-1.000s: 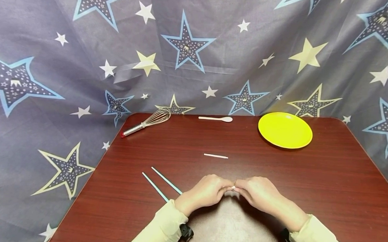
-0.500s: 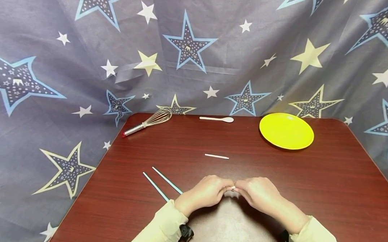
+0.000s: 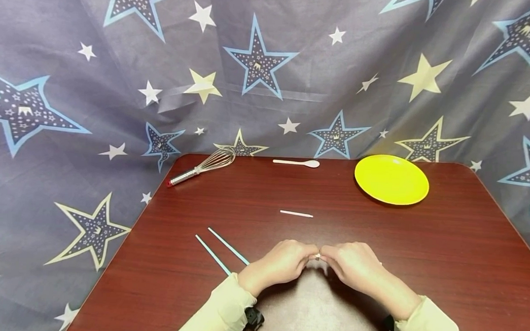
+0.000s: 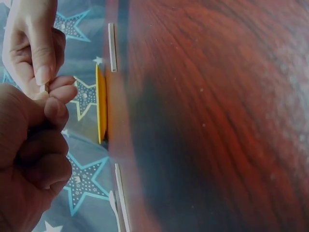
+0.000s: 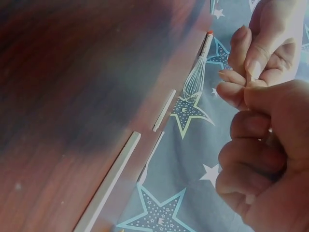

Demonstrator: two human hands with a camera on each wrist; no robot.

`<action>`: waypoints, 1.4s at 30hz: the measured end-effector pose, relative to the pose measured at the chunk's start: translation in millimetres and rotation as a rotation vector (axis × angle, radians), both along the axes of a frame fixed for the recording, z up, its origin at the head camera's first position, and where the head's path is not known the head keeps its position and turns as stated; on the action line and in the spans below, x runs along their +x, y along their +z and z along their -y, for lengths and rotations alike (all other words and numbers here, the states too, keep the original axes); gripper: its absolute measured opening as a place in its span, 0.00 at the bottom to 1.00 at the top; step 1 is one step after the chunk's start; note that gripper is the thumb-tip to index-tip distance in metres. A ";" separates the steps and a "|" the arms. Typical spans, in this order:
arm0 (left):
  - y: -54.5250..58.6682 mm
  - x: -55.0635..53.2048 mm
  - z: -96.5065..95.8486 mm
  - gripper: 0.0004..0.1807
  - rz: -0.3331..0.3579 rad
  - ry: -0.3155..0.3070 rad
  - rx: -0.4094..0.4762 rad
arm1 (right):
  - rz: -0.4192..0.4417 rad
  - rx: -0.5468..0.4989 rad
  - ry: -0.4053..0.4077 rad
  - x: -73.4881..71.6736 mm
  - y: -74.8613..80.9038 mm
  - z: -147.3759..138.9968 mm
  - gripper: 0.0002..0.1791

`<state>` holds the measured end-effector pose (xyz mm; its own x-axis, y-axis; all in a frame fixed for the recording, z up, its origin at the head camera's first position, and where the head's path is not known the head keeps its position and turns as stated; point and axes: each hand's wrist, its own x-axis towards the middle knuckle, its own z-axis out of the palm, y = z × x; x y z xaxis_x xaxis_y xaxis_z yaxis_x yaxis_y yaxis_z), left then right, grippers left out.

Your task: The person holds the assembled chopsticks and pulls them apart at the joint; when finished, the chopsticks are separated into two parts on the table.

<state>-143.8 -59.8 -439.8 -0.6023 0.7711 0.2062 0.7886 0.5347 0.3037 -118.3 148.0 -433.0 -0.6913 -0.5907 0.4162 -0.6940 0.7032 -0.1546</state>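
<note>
My left hand (image 3: pixel 280 260) and right hand (image 3: pixel 354 265) meet fingertip to fingertip above the near middle of the table. Between them both pinch a small white piece (image 3: pixel 318 256), which looks like a short stick end; the fingers cover most of it. In the left wrist view the white piece (image 4: pixel 43 90) shows under the right thumb, and the other fingers are curled. Two pale blue sticks (image 3: pixel 213 255) lie partly behind the left forearm. A pale stick (image 5: pixel 108 183) lies on the table by the right hand, almost wholly hidden in the head view.
Farther back on the brown table (image 3: pixel 246 194) lie a thin white stick (image 3: pixel 296 214), a white spoon (image 3: pixel 296 162) and a wire whisk (image 3: pixel 202 167) with a red-tipped handle. A yellow plate (image 3: pixel 391 180) sits at the back right. A star-patterned cloth (image 3: pixel 267 111) hangs behind the table.
The two hands hold nearly the same place, with fingertips together. The head view has shifted slightly. A tiny white tip now shows beyond the right hand.
</note>
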 end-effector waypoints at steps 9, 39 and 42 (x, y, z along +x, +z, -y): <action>-1.8 -2.2 6.3 0.10 0.038 -0.001 0.034 | 0.003 0.013 -0.042 -1.9 2.4 -4.5 0.16; 12.4 -26.9 37.6 0.16 0.072 0.126 -0.031 | 0.133 -0.014 -0.077 -7.8 7.2 -47.5 0.12; 12.2 -29.0 39.8 0.10 0.071 0.145 -0.027 | 0.152 -0.015 -0.096 -7.2 6.3 -51.4 0.13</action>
<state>-172.9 -99.6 -427.6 -0.7199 0.6800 0.1394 0.6798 0.6501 0.3394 -125.5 199.5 -426.7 -0.7997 -0.5136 0.3108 -0.5917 0.7620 -0.2633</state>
